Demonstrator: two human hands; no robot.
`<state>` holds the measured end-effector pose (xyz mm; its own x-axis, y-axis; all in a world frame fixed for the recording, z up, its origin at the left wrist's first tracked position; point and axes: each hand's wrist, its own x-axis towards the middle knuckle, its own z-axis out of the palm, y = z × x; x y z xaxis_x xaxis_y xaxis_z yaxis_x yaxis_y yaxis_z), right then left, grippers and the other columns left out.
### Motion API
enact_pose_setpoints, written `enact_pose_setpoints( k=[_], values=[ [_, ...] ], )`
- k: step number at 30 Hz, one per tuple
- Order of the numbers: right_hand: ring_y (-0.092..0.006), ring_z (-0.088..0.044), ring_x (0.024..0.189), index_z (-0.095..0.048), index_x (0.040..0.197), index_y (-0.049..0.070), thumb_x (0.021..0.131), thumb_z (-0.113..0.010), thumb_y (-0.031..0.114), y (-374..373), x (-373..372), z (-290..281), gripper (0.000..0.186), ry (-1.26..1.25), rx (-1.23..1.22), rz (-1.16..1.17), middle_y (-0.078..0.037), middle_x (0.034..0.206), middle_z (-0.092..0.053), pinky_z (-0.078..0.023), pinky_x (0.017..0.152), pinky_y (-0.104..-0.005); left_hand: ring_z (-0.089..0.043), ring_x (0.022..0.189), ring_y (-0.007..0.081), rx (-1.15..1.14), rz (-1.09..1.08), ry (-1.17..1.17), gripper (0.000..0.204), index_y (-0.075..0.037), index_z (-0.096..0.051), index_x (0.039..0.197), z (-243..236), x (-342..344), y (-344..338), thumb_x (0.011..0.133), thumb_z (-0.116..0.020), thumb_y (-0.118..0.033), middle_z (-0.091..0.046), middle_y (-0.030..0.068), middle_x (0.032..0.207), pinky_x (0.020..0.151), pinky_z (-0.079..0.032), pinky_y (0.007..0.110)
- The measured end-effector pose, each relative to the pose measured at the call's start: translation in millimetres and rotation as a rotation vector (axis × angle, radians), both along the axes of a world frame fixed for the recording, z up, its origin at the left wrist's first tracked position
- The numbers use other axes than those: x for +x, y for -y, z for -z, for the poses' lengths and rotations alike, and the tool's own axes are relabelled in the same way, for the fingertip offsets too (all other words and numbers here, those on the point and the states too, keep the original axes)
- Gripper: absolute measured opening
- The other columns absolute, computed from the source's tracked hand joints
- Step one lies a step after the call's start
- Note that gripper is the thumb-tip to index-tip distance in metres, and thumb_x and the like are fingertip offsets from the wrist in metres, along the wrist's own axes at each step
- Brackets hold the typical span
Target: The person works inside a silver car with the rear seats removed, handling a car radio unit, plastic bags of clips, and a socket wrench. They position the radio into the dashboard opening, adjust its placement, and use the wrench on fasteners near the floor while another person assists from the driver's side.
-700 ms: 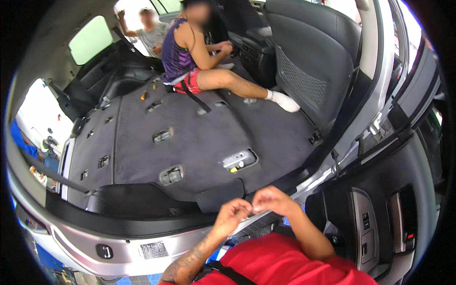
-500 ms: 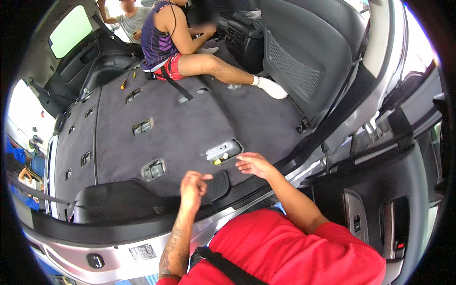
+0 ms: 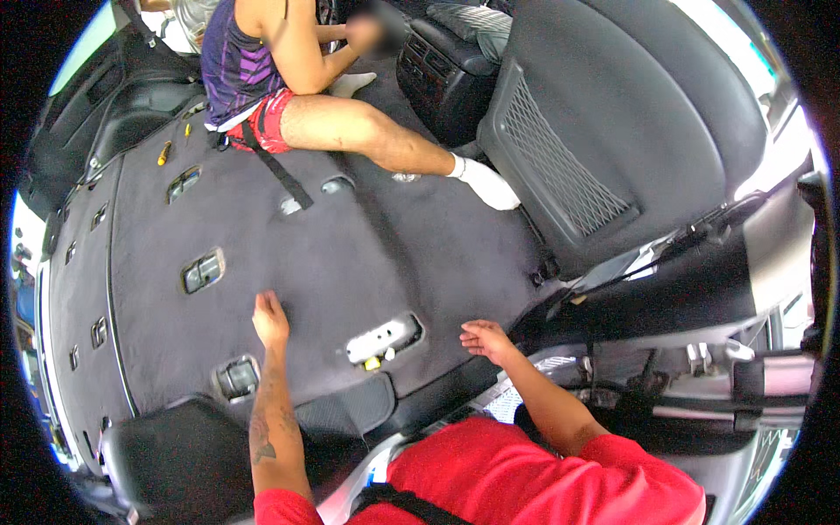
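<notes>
My left hand [image 3: 270,318] is held over the dark grey carpet [image 3: 289,236], its fingers loosely bent and nothing visible in them. My right hand [image 3: 486,340] hovers further right with its fingers stretched out and holds nothing I can see. Between the two hands is a cutout in the carpet, where a pale metal bracket with holes [image 3: 385,339] shows. Small yellow bits [image 3: 373,363] lie at its near edge. Left of the bracket, near my left forearm, another cutout shows a metal seat anchor [image 3: 237,378].
A co-worker in a purple tank top [image 3: 254,66] and red shorts sits on the carpet ahead. A black seat back with a net pocket [image 3: 560,157] stands at right, beside a black console [image 3: 446,74]. A yellow-handled tool [image 3: 164,153] lies far left. Black trim [image 3: 179,455] borders the near left.
My view has moved in closer over the vehicle floor. My left hand has reached forward and left, away from the bracket; my right hand is now further from the bracket too.
</notes>
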<state>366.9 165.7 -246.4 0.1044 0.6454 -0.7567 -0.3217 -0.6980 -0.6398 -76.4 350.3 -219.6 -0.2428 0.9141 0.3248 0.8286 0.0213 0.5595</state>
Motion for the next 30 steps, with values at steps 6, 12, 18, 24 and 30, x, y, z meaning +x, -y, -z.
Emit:
enact_pose_setpoints(
  k=[6,12,18,24,30],
  values=[
    [-0.0235,-0.063,0.099,-0.063,0.116,0.011,0.087,-0.07,0.037,-98.6,-14.7,21.1,0.04,0.451,0.189,0.003,-0.007,0.109,-0.067,-0.05,0.081,-0.0368,-0.067,0.076,0.0364,-0.178,-0.125,-0.114,0.019,-0.01,-0.061,0.105,7.5,15.0,1.9,0.096,-0.05,-0.022,-0.069,0.0153,0.088,0.064,-0.051,0.045],
    [-0.0397,-0.04,0.132,-0.051,0.133,0.007,0.09,-0.062,0.032,-258.6,-38.6,80.9,0.05,1.229,0.561,-0.437,-0.02,0.143,-0.044,-0.032,0.107,-0.0538,-0.067,0.076,0.0361,-0.108,-0.076,-0.056,0.017,-0.004,-0.063,0.104,6.9,12.7,-0.7,0.094,-0.052,-0.014,-0.069,0.017,0.09,0.064,-0.051,0.041],
    [-0.0416,-0.022,0.142,-0.046,0.139,0.006,0.095,-0.051,0.034,-274.7,-59.7,117.6,0.053,1.501,0.592,-0.503,-0.022,0.151,-0.03,-0.012,0.114,-0.0592,-0.068,0.085,0.0327,-0.197,-0.104,0.087,0.021,0.001,-0.065,0.105,14.6,10.1,5.3,0.095,-0.051,-0.012,-0.069,0.0182,0.095,0.076,-0.052,0.037],
    [-0.0412,-0.023,0.142,-0.044,0.141,0.01,0.094,-0.053,0.035,-276.0,-60.7,123.3,0.054,1.57,0.544,-0.537,-0.021,0.151,-0.03,-0.014,0.113,-0.0597,-0.065,0.083,0.0226,-0.077,0.264,0.215,0.015,-0.003,-0.067,0.099,-18.8,106.9,-76.3,0.092,-0.06,-0.014,-0.07,0.012,0.095,0.074,-0.052,0.035],
    [-0.0334,-0.033,0.136,-0.051,0.134,0.01,0.092,-0.058,0.031,-268.6,-55.8,126.4,0.047,1.746,0.432,-0.637,-0.016,0.144,-0.042,-0.027,0.109,-0.0545,-0.068,0.078,0.0351,-0.323,1.093,0.502,0.015,-0.013,-0.066,0.102,-24.5,298.6,-172.5,0.091,-0.059,-0.02,-0.069,0.0161,0.091,0.07,-0.055,0.042]
  ],
)
